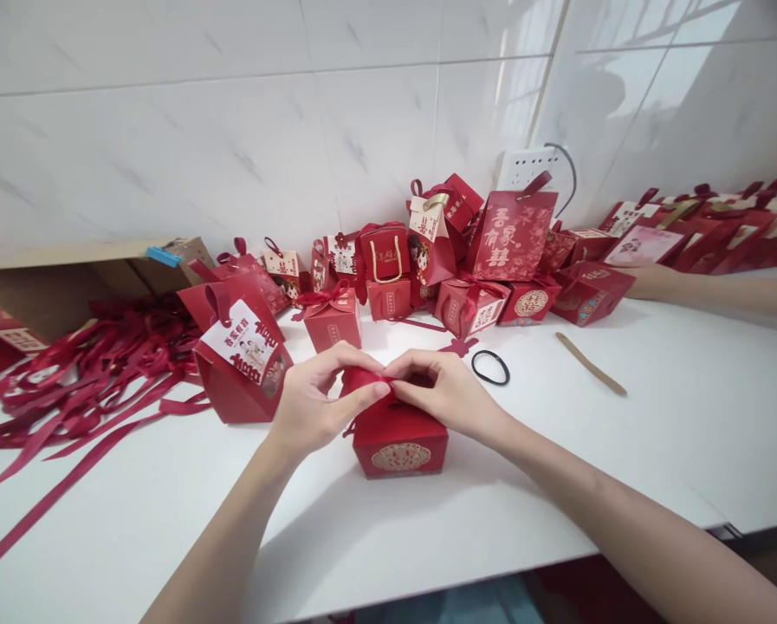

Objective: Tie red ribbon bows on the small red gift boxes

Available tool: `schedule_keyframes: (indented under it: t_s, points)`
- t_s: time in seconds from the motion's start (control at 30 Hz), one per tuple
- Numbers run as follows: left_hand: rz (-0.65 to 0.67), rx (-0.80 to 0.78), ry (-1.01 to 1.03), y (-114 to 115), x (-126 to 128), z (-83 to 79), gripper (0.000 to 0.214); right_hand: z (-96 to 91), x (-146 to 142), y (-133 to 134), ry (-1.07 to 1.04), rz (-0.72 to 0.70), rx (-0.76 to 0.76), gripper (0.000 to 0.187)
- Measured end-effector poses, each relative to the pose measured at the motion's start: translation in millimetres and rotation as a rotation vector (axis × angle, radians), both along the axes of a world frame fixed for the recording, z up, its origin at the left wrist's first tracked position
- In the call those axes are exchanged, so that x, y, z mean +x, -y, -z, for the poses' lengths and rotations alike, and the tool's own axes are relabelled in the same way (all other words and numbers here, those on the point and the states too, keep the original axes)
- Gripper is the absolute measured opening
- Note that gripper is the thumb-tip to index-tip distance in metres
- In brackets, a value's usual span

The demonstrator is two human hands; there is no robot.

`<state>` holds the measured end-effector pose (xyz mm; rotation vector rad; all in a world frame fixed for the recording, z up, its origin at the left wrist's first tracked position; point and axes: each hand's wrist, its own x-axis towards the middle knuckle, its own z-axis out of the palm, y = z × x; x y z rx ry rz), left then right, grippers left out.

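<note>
A red gift box (399,442) with a gold round emblem on its front stands upright near the table's front edge. Above its top, my left hand (323,394) pinches a red ribbon (365,381) between thumb and forefinger. Meeting it tip to tip, my right hand (437,386) pinches the same ribbon from the other side. The fingers hide most of the ribbon, so I cannot tell how it is tied. Just left of my left hand stands a larger red gift bag (242,360) with a white printed card.
Loose dark red ribbons (102,373) lie heaped at left before a cardboard box (89,269). Red gift boxes (472,303) line the wall. A black elastic band (490,368) and a tan strip (589,364) lie at right. Another person's arm (713,290) reaches in from the right.
</note>
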<state>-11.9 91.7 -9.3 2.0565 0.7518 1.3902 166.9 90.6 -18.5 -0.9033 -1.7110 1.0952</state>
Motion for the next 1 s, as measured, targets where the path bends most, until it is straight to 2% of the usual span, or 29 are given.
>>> schedule_keyframes:
  t_s: [0.13,0.23,0.4,0.47,0.57,0.7,0.83,1.0]
  points:
    - [0.004,0.009,-0.014,1.1,1.9,-2.1,0.004,2.8,-1.7,4.4,-0.005,-0.041,-0.045,0.017]
    - [-0.039,-0.027,-0.025,-0.2,2.1,-3.5,0.004,5.1,-1.0,5.1,-0.002,-0.056,-0.065,0.027]
    - [-0.232,-0.228,-0.084,-6.9,0.8,1.4,0.013,6.0,-0.5,5.2,-0.028,-0.053,-0.055,0.040]
    - [-0.249,-0.315,-0.112,-10.3,-0.1,4.8,0.015,5.5,-0.9,5.6,-0.039,-0.045,-0.069,0.041]
    - [-0.226,-0.355,-0.181,-14.3,-2.2,8.0,0.013,4.2,-1.2,5.7,-0.052,-0.021,-0.083,0.040]
    - [-0.198,-0.294,-0.243,-16.5,-4.9,7.9,0.011,2.4,0.0,4.6,-0.073,0.011,-0.072,0.035]
    - [-0.101,-0.254,-0.266,-15.0,-4.2,6.6,0.008,1.7,1.6,2.9,-0.062,0.045,-0.066,0.034]
    - [-0.013,-0.278,-0.273,-11.0,-2.9,3.6,0.007,1.6,1.5,2.5,-0.039,0.073,-0.041,0.027]
